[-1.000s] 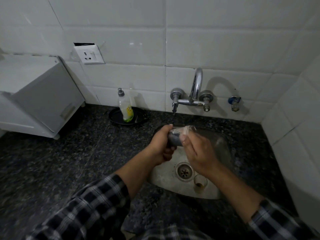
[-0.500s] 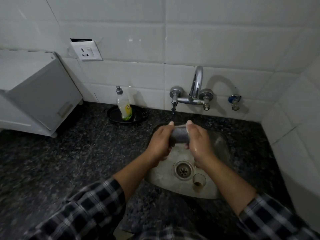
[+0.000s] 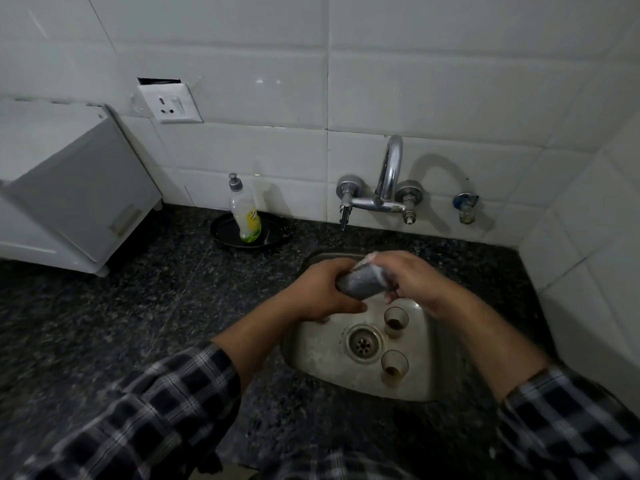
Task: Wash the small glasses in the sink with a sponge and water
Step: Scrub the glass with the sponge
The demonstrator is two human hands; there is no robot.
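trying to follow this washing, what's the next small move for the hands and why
Probably twist the sponge round the held glass, over the sink. The left hand grips the dark sponge and the right hand pinches the glass. Lather shows on it, and two dirty glasses with brown dregs wait below.

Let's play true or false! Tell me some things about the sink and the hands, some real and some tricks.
1. A far glass and a near glass stand in the sink. True.
2. The soap bottle lies in the sink. False: it stands upright in a black dish on the counter.
3. The left hand and right hand hold a soapy glass above the sink. True.
4. The sleeves are plain red. False: they are checked, dark and light.
5. The drain is left of both standing glasses. True.
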